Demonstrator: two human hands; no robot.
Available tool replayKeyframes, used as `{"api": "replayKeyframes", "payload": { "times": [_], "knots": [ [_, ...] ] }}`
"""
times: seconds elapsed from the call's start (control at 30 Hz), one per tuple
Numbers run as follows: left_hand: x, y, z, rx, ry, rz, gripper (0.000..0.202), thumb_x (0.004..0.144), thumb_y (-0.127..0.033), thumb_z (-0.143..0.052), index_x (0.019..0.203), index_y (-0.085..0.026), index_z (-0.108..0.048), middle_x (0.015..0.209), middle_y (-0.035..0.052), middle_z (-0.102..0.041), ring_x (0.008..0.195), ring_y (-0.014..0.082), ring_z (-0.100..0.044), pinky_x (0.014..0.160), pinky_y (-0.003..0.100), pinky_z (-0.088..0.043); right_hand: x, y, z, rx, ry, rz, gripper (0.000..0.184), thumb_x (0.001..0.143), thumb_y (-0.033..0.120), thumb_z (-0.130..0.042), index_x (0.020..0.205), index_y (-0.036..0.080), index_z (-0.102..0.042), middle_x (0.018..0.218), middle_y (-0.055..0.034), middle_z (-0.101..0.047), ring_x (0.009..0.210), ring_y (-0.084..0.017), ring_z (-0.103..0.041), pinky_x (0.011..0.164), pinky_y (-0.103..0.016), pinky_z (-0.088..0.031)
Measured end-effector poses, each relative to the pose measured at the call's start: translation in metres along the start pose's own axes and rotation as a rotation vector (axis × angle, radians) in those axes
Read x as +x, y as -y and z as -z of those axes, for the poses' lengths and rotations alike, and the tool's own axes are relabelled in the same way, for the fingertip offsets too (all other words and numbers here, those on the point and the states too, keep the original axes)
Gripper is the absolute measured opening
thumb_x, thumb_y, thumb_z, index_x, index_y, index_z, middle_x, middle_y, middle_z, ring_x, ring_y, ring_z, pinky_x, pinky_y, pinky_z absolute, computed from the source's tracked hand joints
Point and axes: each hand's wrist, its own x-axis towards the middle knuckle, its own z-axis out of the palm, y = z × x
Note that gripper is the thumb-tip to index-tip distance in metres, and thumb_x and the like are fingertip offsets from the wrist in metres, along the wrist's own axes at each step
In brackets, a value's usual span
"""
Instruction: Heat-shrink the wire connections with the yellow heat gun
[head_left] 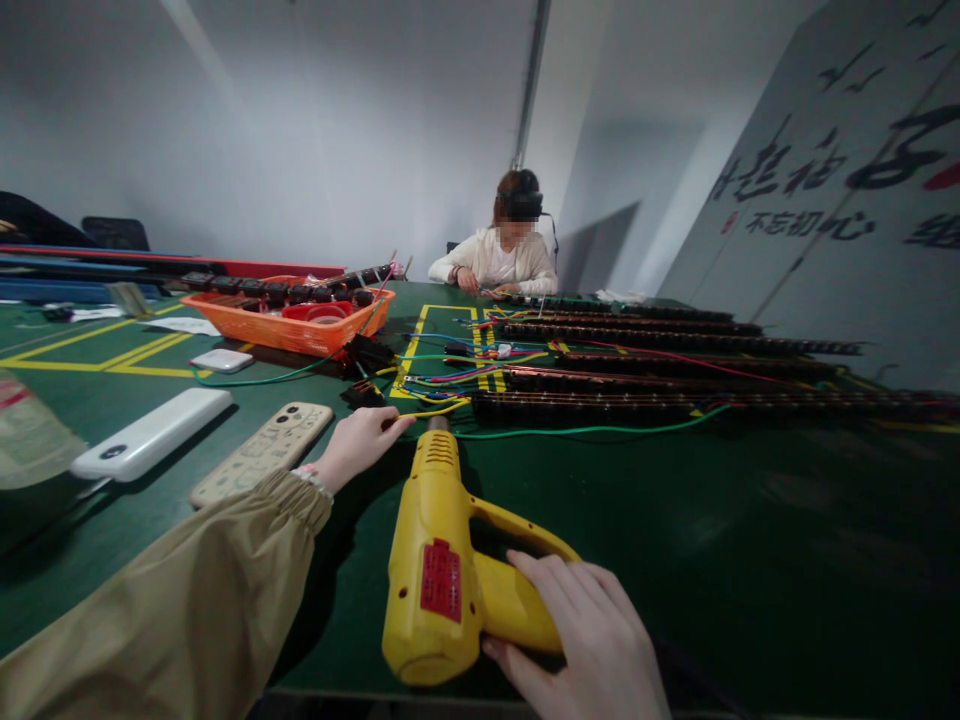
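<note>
My right hand (589, 630) is wrapped round the handle of a yellow heat gun (442, 560) that points away from me over the green table (675, 520). My left hand (360, 442), in a tan sleeve, is closed in a pinch on a yellow wire (435, 408) just in front of the gun's nozzle. The wire runs into a tangle of coloured wires (465, 370) beside long dark rows of components (675, 375).
A phone in a beige case (262, 452), a white power bank (150, 432) and a small white device (221, 360) lie at left. An orange tray (285, 320) holds dark parts. Another person (499, 255) sits at the far end, hands on the table.
</note>
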Motion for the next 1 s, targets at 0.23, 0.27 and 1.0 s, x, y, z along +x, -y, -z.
{"api": "replayKeyframes", "payload": {
  "times": [0.23, 0.27, 1.0],
  "knots": [
    [0.000, -0.006, -0.001, 0.002, 0.090, 0.067, 0.057, 0.086, -0.063, -0.033, 0.054, -0.019, -0.049, 0.055, 0.0017, -0.053, 0.055, 0.0145, -0.046, 0.052, 0.026, -0.020, 0.000, 0.000, 0.000, 0.048, 0.075, -0.060, 0.058, 0.065, 0.042, -0.077, 0.118, 0.029, -0.058, 0.100, 0.0076, -0.067, 0.087, -0.015, -0.060, 0.082, -0.027, -0.041],
    [-0.001, -0.007, -0.001, 0.003, 0.089, 0.070, 0.057, 0.085, -0.063, -0.033, 0.054, -0.019, -0.049, 0.055, 0.0017, -0.052, 0.055, 0.0145, -0.046, 0.052, 0.027, -0.019, 0.002, 0.001, 0.001, 0.056, 0.083, -0.085, 0.057, 0.064, 0.041, -0.077, 0.117, 0.030, -0.059, 0.099, 0.0074, -0.068, 0.086, -0.016, -0.060, 0.081, -0.028, -0.042],
    [0.014, 0.029, 0.010, -0.447, 0.200, 0.055, 0.039, 0.079, -0.049, -0.043, 0.073, -0.015, -0.062, 0.061, 0.0011, -0.057, 0.056, 0.0140, -0.052, 0.052, 0.024, -0.040, 0.020, 0.021, -0.013, -0.051, 0.204, -0.084, 0.036, 0.056, 0.024, -0.078, 0.088, 0.022, -0.061, 0.082, 0.0023, -0.065, 0.077, -0.020, -0.059, 0.077, -0.035, -0.037]
  ]
}}
